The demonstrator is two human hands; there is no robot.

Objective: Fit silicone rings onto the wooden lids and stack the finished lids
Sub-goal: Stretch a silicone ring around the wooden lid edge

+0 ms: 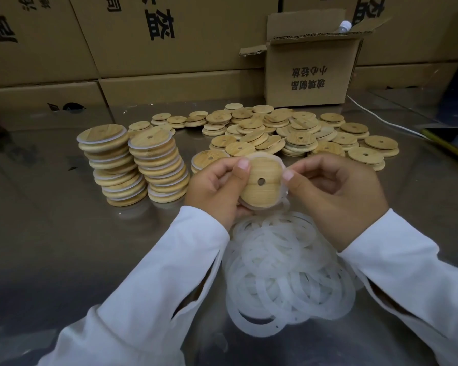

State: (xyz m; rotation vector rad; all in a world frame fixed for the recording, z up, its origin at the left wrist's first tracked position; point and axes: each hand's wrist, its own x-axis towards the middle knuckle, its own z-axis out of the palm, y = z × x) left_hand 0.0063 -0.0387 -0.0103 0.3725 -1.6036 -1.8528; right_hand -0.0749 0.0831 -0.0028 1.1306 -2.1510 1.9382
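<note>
Just above the heap of loose white rings (283, 273), we are gripping the round pale wooden lid (262, 184) in our left hand (214, 188) so our right hand (339, 196), pinching the translucent silicone ring (265, 154) at its rim, can apparently work it around.

A packing workshop: stacked cartons (169, 35) behind a steel table (50, 233).

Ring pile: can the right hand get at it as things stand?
Probably yes: the ring pile lies uncovered just below the right hand. But that hand is pinching the ring on the lid, so it must let go first.
</note>
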